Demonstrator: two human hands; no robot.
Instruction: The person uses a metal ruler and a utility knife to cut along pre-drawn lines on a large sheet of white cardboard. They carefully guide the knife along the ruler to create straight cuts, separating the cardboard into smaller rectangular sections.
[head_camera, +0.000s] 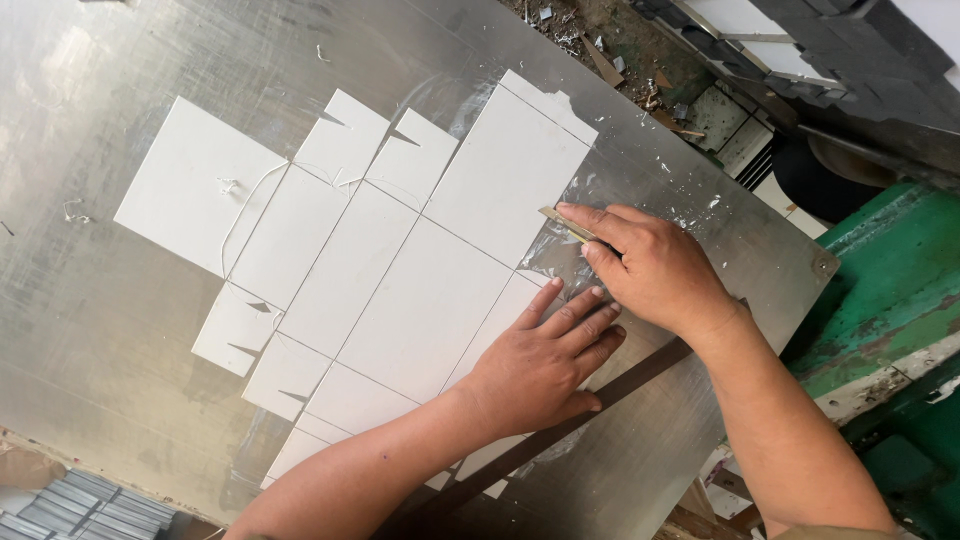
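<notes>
- Nearest, on the metal tabletop (120, 330), left hand (545, 360) lies flat, fingers spread, pressing a dark straightedge (640, 375) onto the white scored card sheet (400, 290).
- Farther right, right hand (655, 265) pinches a small blade (565, 222) at the sheet's right edge.

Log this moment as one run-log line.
left hand: flat on card | right hand: blade at card edge | surface: metal table | ruler under hands

We take this for a workshop: a scratched metal worktable (120, 330) fills the frame, cutting scraps (600, 40) upper right, green machine frame (890, 270) at right.
</notes>
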